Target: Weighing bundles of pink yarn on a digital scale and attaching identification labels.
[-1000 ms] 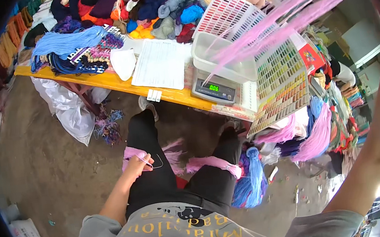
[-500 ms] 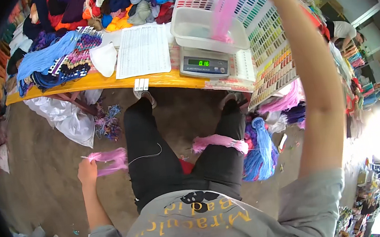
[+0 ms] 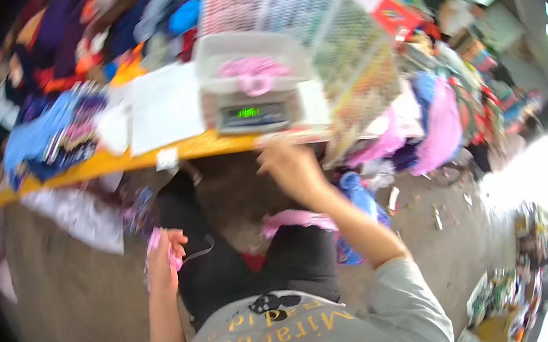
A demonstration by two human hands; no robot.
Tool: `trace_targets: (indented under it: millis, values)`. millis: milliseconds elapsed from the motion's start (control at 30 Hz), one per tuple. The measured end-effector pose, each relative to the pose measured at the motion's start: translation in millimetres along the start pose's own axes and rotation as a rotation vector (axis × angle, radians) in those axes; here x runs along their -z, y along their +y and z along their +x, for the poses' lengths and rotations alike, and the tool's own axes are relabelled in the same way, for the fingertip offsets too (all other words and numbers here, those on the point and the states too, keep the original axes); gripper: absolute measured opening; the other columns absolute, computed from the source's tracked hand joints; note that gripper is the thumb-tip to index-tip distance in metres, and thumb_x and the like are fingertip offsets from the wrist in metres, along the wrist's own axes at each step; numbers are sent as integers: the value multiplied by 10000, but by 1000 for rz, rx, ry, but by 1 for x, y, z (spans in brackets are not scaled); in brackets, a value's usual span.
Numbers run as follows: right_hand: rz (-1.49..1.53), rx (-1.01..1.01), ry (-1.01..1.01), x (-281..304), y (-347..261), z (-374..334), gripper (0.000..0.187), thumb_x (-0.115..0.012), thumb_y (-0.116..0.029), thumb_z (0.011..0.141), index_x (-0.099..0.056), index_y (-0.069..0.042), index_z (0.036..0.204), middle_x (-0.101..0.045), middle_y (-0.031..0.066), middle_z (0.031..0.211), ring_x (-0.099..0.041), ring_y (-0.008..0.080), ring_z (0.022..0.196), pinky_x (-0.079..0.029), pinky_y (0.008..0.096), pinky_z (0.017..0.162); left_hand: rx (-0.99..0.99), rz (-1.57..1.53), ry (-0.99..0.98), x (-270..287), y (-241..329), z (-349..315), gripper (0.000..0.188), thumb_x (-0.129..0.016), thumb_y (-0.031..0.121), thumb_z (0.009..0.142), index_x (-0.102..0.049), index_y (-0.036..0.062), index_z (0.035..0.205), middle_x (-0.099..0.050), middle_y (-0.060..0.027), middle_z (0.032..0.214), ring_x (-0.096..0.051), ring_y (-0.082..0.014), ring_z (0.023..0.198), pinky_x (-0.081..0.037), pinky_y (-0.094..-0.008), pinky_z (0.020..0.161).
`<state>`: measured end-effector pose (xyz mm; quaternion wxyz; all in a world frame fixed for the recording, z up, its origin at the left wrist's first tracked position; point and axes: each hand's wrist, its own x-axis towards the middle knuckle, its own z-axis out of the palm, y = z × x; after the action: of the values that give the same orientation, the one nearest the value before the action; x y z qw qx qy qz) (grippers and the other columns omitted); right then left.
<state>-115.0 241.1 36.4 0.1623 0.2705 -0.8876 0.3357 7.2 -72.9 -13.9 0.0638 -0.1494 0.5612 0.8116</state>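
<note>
My left hand (image 3: 163, 251) is closed on a small tuft of pink yarn (image 3: 173, 257) beside my left thigh. My right hand (image 3: 290, 166) hangs empty in the air just below the front edge of the yellow table (image 3: 111, 164), fingers loosely spread. On the table stands a scale (image 3: 253, 114) with a green display. A clear plastic tub (image 3: 247, 56) sits on it with a bundle of pink yarn (image 3: 255, 73) inside. More pink yarn (image 3: 293, 220) lies across my right knee. The picture is blurred.
Piles of coloured yarn and cloth (image 3: 91, 50) cover the table's back and left. White paper sheets (image 3: 162, 106) lie left of the scale. A colour sample card (image 3: 348, 48) leans at the right. Pink and blue bundles (image 3: 431, 126) hang at the right; a plastic bag (image 3: 83, 220) lies underneath.
My right hand dropped the pink yarn into the tub on the scale and came back down toward my lap. My left hand stayed by my thigh with its tuft.
</note>
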Motion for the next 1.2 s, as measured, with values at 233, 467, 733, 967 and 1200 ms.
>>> trace_targets:
  millis: [233,467,733,967,1200]
  values:
    - [1028,-557,-279,-56,-83,-69,168,-551,-102,883,-600,18,990,-611,74,835,-568,97,565,-470,231,542,79,-55,-255,-85,-23,-2,351,-463,313,942,-585,45,1136,-602,-20,1002,-536,-75,877,-406,-205,730]
    - [980,-511,-224,-72,-90,-83,117,-563,-124,890,-579,-12,859,-530,16,658,-501,65,544,-408,220,490,155,-141,-278,-90,-19,-17,421,-465,368,943,-575,29,1166,-605,2,957,-484,-27,716,-356,-159,585]
    - [1111,-645,-213,-54,-87,-80,92,-521,-115,919,-537,-28,891,-530,8,672,-481,49,582,-379,187,535,146,-486,-242,-97,-23,-9,365,-441,288,959,-540,-6,1152,-561,-144,1176,-546,-227,1078,-440,-355,920]
    - [1404,-811,-226,-44,-94,-78,146,-468,-142,949,-498,0,941,-626,102,861,-586,111,622,-382,184,531,132,-436,-155,-93,-7,-13,372,-439,311,963,-539,-1,1139,-596,-79,945,-585,-139,850,-478,-291,768]
    - [1288,-782,-161,-44,-96,-74,143,-438,-141,959,-473,-22,887,-610,113,719,-575,140,528,-394,201,481,100,-417,-86,-88,-1,-4,356,-483,328,942,-594,13,1065,-537,-15,768,-525,-88,676,-446,-232,608]
